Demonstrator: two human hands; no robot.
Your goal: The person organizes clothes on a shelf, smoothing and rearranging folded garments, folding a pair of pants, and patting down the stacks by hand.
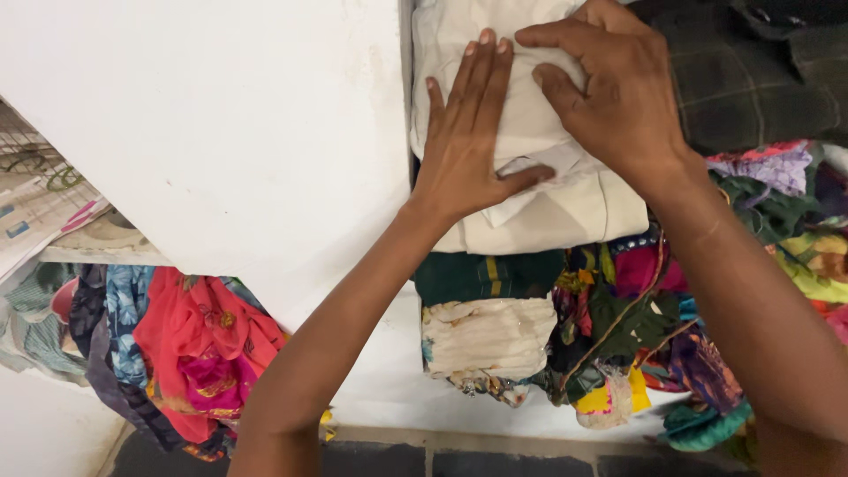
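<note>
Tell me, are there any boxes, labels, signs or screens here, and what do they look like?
No clear packages, signs or screens show.
Flat printed sheet or card: far left on a ledge, pale with small blue and pink patches; whether it is a package is unclear.
Everything else is cloth: the cream folded cloth under the left hand and right hand, with colourful folded clothes below.
</note>
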